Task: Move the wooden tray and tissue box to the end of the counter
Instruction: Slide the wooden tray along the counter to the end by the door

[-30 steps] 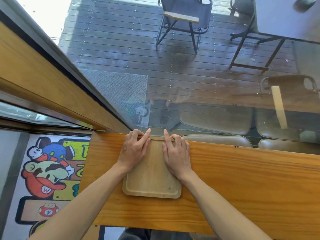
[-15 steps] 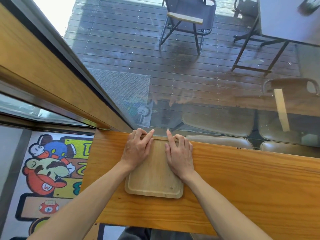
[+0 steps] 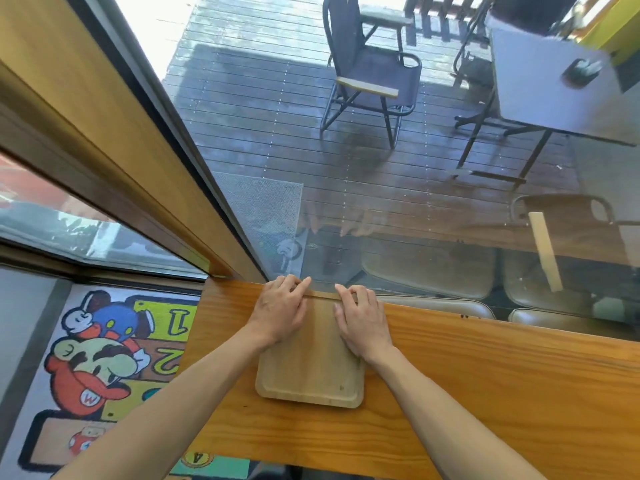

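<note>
Step in hand looks like placing the tray [image 3: 311, 368]: 1 tray sits at the counter [image 3: 485, 393] left end, far edge against the window. Left hand [image 3: 280, 315] and right hand [image 3: 362, 322] lie flat on it, fingers together, not gripping. Next, prob. fetch the tissue box; 0 in view.

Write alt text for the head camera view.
Both hands, left hand and right hand, lie flat on a wooden tray at the window edge of a wooden counter, near its left end. A deck chair stands outside.
</note>
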